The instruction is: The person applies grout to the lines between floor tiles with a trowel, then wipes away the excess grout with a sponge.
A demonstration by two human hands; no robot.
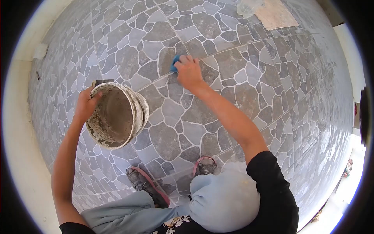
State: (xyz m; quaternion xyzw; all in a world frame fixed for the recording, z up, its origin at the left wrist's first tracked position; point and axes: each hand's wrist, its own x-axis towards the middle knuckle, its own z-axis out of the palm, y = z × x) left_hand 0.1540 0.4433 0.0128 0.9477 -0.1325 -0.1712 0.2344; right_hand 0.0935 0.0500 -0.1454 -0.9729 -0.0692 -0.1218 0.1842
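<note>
My left hand (86,102) grips the rim of a grout-smeared bucket (141,105), thumb inside and fingers outside. The bucket is tilted, and greyish-brown residue coats its inside. Just past the rim by that hand shows a dark flat blade (104,82) with a light edge; whether my fingers also touch it is hidden. My right hand (189,73) is closed over a blue sponge or cloth (175,63), pressed to the floor on a joint between tiles. Most of the blue piece lies under my fingers.
Grey stone-patterned tiles (206,113) cover the floor. At the far right lie a piece of cardboard (276,15) and a clear plastic item (247,7). A pale wall (23,101) runs along the left. My sandalled feet (146,183) are below the bucket.
</note>
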